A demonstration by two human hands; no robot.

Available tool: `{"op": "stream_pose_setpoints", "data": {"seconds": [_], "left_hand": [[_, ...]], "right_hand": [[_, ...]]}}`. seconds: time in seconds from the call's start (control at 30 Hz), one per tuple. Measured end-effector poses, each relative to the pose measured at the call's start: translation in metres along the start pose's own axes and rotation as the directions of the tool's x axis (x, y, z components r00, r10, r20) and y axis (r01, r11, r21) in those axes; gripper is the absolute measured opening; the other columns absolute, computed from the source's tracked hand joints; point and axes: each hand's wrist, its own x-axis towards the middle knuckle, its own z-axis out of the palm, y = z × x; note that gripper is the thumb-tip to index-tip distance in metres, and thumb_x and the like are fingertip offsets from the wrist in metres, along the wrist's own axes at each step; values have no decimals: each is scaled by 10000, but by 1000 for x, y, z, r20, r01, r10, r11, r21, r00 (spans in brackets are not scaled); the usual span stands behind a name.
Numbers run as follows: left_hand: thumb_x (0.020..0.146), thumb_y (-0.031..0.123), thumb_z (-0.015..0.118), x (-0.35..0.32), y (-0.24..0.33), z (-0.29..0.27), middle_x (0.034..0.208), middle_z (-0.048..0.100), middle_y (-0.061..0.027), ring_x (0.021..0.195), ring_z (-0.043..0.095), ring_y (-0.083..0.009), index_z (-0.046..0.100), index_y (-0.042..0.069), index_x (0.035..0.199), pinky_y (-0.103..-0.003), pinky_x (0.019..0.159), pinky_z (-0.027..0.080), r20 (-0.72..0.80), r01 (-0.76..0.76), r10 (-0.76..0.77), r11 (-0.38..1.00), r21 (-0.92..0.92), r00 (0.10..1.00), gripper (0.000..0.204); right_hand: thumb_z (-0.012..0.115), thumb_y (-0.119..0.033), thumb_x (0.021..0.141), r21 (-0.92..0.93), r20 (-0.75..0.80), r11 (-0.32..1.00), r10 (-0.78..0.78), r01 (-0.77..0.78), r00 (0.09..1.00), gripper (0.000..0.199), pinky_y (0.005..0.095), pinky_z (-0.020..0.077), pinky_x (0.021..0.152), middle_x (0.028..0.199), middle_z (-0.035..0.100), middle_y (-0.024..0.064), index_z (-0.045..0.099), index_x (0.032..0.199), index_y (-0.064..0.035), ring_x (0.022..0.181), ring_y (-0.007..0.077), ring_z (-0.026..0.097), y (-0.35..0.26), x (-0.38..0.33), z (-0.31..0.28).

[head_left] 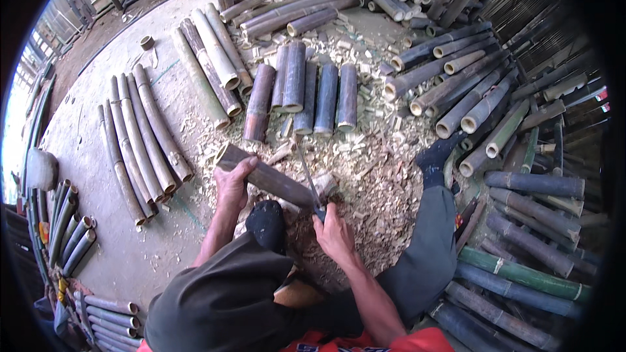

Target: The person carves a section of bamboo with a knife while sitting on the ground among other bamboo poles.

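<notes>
My left hand (232, 181) is wrapped round the far-left end of a dark bamboo tube (277, 184), whose open cut end faces up and left. The tube slants down to the right, between my legs. In my right hand (334, 229), closed on its dark handle, is a knife (308, 173) with a long thin blade pointing away from me. The blade passes close to the tube's right end; I cannot tell whether it touches. Just beyond, several short bamboo pieces (327, 94) lie side by side among pale chips.
Wood chips (385, 189) cover the ground around my feet. Long bamboo poles (138, 137) lie at the left, and stacked tubes (456, 78) at the far right. More bamboo (521, 274) is piled beside my right leg. A bamboo ring (147, 43) sits at the far left.
</notes>
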Motion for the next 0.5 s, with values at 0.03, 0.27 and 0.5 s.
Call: {"op": "stream_pose_setpoints", "data": {"seconds": [0.03,0.27,0.5], "left_hand": [[815,21,865,-1,0,-2,975,766,-148,847,749,-229,726,-123,1066,-368,828,611,-5,10,-10,1000,-3,1000,321],[807,16,867,-1,-1,0,988,772,-163,876,756,-237,721,-103,1098,-384,867,614,12,12,-12,999,-31,1000,347],[817,30,842,-6,11,-13,1024,739,-124,919,737,-231,657,-62,1166,-399,879,607,76,71,-73,997,33,994,406]], "right_hand": [[596,-350,1070,34,-29,999,-36,37,999,366,588,565,666,869,715,291,460,1162,-23,795,495,724,-10,-6,-8],[607,-323,1062,78,-97,995,-46,54,994,344,592,573,695,915,717,312,470,1152,-20,816,496,732,-9,-13,-2],[611,-341,1059,138,-104,984,-99,113,990,363,599,555,686,876,724,284,473,1165,-22,816,504,727,-27,-17,-30]]}}
